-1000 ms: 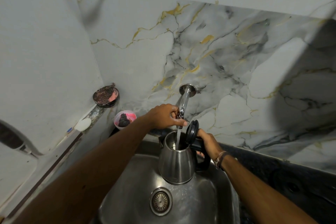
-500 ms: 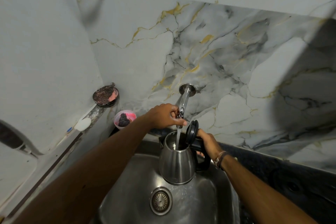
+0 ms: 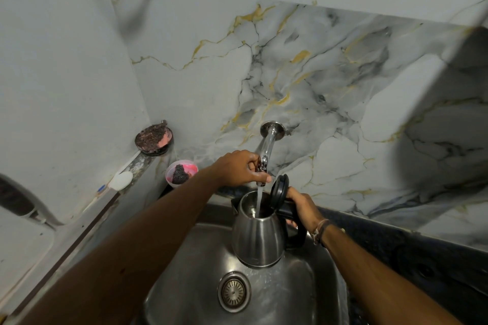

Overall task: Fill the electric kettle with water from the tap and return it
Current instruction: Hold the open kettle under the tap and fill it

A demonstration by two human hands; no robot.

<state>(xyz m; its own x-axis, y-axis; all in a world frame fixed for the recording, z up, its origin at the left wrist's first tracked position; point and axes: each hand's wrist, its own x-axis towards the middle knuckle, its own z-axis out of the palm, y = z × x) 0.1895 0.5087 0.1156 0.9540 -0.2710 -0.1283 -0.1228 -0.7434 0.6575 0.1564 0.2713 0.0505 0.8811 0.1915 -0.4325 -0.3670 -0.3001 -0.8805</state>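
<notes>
Over the sink (image 3: 184, 266), under the running tap (image 3: 266, 150), the kettle (image 3: 257, 237) hangs upright, lid flipped open. Right hand (image 3: 303, 206) fingers wrap its black handle; left hand (image 3: 237, 169) fingers seemingly pinch the tap's end.

The rounded stainless-steel electric kettle (image 3: 258, 237) with black handle is held upright over the steel sink basin (image 3: 190, 272), black lid flipped open (hinged back), under the chrome wall tap (image 3: 267, 148), from which water streams into it.

Silver kettle (image 3: 257, 237), black lid (image 3: 279, 191), seemingly pink cup (image 3: 181, 173).
</notes>
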